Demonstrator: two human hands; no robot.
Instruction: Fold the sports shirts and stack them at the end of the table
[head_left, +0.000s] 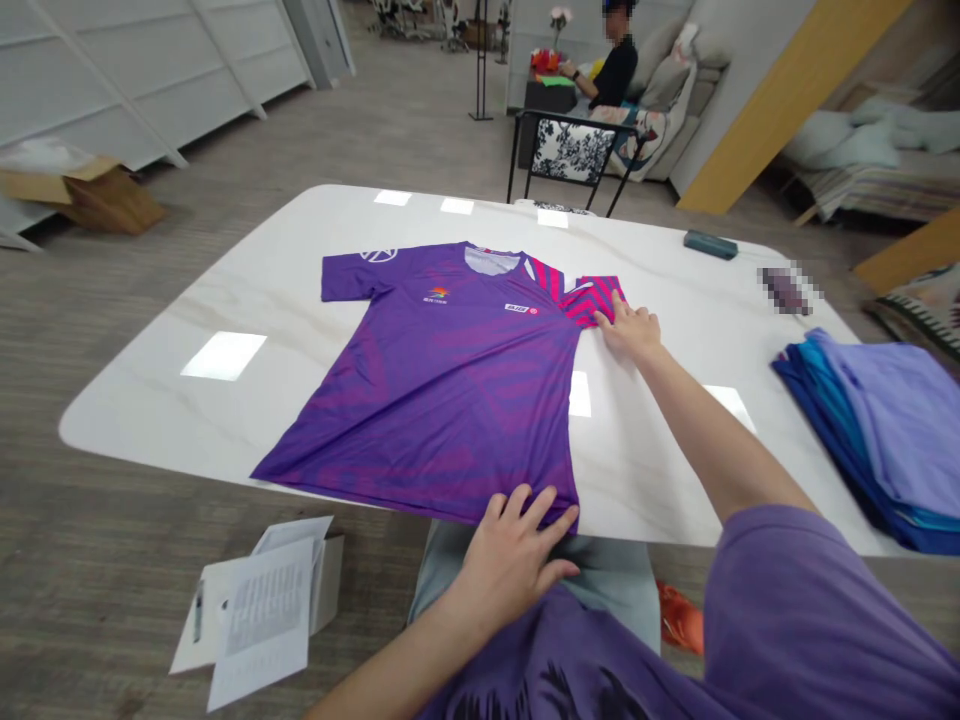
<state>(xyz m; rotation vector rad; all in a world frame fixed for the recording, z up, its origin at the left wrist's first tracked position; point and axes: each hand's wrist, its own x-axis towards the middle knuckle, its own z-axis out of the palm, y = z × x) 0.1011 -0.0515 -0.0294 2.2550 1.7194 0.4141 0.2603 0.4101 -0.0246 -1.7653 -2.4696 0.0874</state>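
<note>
A purple short-sleeved jersey (465,370) with pink stripes and small chest logos lies spread face up on the white table (660,450). Its collar points away from me and its hem reaches the near edge. My left hand (517,555) rests on the hem's right corner, fingers spread over the cloth. Farther off, my right hand (631,328) touches the pink-striped sleeve on the right, with its fingers stretched out onto the fabric. The other sleeve lies flat at the left.
Folded blue and lavender clothes (885,430) are stacked at the table's right. A dark green case (710,244) lies near the far right edge. Papers on a box (262,610) stand below the near left edge. A chair (574,150) and a seated person (615,70) are beyond.
</note>
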